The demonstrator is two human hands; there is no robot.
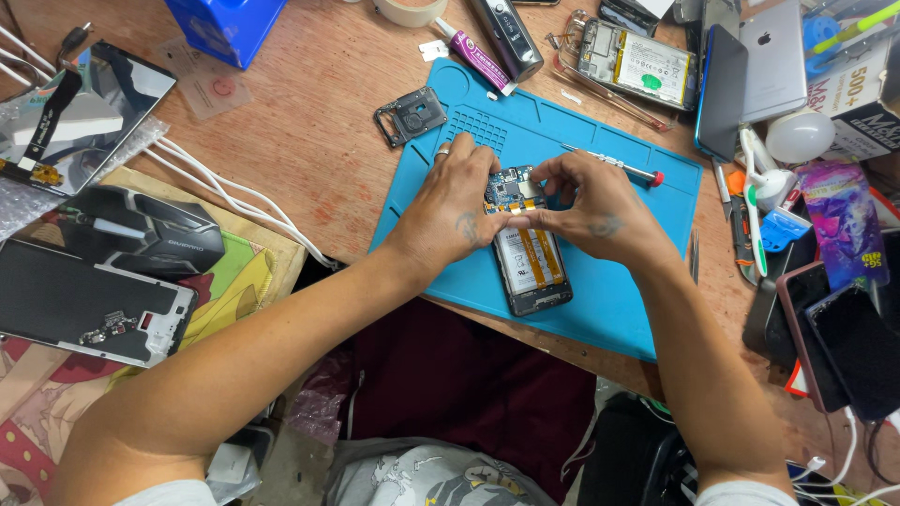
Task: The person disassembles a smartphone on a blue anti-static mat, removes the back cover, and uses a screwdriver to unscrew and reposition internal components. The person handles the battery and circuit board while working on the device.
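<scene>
With its back off, the phone (531,253) on the blue mat (619,281) looks light, fragile; our left hand (457,201) and right hand (592,204) pinch its top with narrow fingers, best gripped by the edges

Blue box (225,26) sitting top left; purple packet (842,223) lying at right beside what's possibly a dark screen (858,349).

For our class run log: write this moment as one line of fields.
left hand: on opened phone | right hand: fingertips at its top | base: blue mat | nearby: screwdriver
</scene>
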